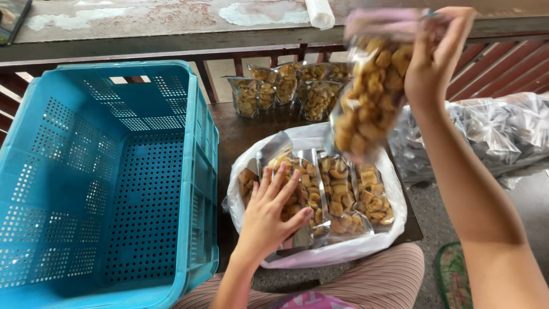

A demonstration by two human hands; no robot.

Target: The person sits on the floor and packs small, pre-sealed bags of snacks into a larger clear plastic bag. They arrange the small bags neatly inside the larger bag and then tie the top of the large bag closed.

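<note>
The lifted snack packet [372,91], a clear pouch of golden fried pieces, hangs in the air over the far right part of the table [240,129], its long axis near upright and leaning slightly, top edge uppermost. The right hand [437,54] is closed on that top edge, fingers pinched round the seal, arm raised well above the table. Directly below and toward the near edge lies an open white plastic bag [320,252] with a row of like packets [337,191] laid side by side, their long axes running from near edge to far edge. The left hand [271,214] rests flat on the leftmost packets of that row, fingers spread and extended, gripping nothing that can be seen. It is the nearer hand to the row; the right is well apart from it. More filled packets [286,86] stand upright along the far edge. A blue perforated crate [200,143] sits just beside the bag on the left, and a heap of clear bags [503,131] lies at the right.
</note>
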